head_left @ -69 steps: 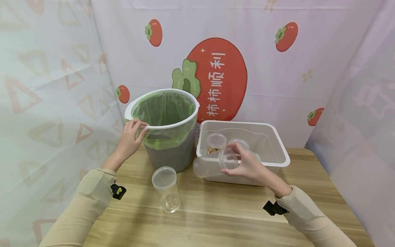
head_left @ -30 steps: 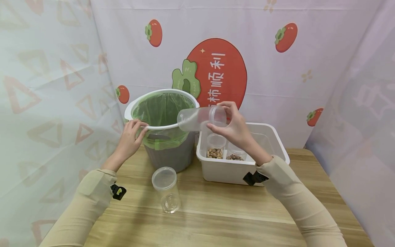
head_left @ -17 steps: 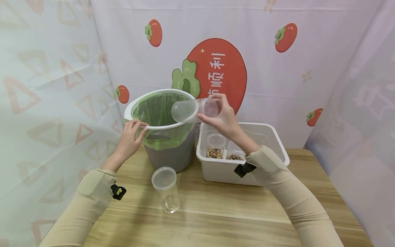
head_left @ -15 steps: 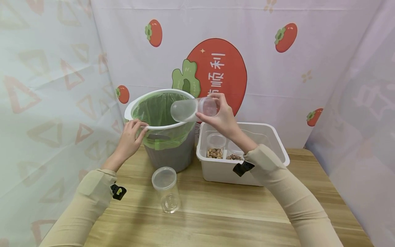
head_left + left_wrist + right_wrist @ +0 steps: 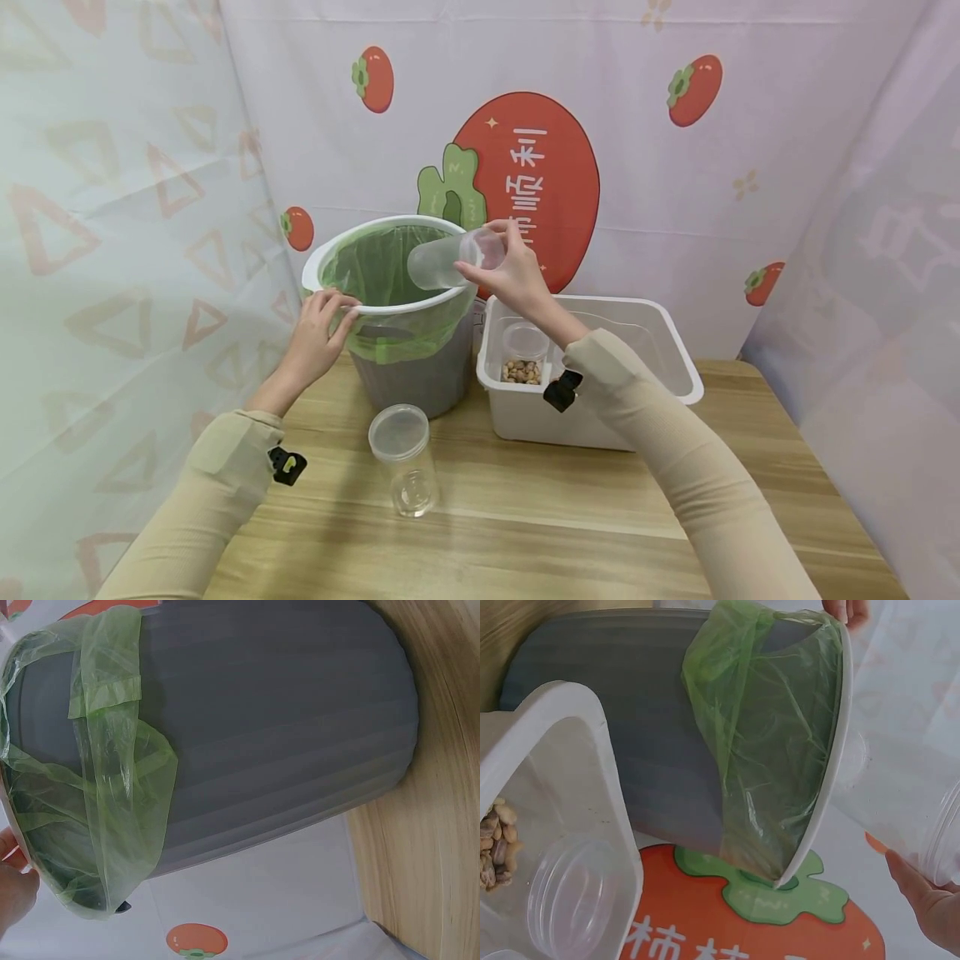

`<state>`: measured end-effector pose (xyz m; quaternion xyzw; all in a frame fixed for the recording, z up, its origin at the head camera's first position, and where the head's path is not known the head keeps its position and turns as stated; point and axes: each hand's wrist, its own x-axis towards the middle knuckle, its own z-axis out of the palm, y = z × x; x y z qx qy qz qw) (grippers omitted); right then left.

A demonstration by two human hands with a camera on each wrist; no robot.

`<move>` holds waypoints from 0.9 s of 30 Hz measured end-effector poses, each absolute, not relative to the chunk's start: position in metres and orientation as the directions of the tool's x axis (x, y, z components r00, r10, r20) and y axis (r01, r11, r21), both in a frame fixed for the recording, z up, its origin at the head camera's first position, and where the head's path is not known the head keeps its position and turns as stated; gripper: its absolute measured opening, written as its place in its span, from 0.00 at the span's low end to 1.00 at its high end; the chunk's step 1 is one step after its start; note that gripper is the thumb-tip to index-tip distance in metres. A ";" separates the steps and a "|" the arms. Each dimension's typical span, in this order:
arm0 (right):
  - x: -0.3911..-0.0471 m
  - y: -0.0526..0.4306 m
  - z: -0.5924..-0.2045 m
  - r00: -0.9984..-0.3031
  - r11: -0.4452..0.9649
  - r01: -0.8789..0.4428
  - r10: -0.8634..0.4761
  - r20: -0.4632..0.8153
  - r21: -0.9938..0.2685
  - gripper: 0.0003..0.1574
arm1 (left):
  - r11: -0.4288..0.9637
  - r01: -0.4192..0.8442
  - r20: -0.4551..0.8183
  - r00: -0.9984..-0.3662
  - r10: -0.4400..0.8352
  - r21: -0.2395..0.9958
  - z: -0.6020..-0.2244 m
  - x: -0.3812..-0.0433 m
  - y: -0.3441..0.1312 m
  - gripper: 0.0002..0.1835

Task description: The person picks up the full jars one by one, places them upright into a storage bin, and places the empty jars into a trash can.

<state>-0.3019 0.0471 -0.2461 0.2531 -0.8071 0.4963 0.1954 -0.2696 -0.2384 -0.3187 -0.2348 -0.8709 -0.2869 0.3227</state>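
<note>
My right hand [image 5: 517, 275] grips a clear plastic jar [image 5: 435, 262] around its lidded end. The jar lies nearly sideways over the right rim of a grey trash can [image 5: 412, 375], its base pointing into the opening; no contents show in it. A green bag [image 5: 420, 333] lines the can and folds over the outside. On the near left, my left hand [image 5: 318, 333] holds the can's white rim [image 5: 405, 308] between fingers and thumb. The right wrist view also shows the jar [image 5: 892, 795] beyond the rim, fingers near its lid.
A second lidded clear jar [image 5: 405, 471] stands upright on the wooden table [image 5: 525, 517] in front of the can. At right sits a white bin [image 5: 555, 417] with a jar of nuts [image 5: 522, 367] inside; my right forearm hides part of it.
My right hand has lifted the jar from in front of the white bin and carried it up and left over the trash can. My left hand has stayed on the rim.
</note>
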 end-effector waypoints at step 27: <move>-0.311 0.021 -0.260 -0.821 0.476 -0.571 -0.323 0.471 -0.669 0.39 | 0.722 0.608 0.708 -0.666 0.237 0.330 -0.318 -0.268 -0.238 0.07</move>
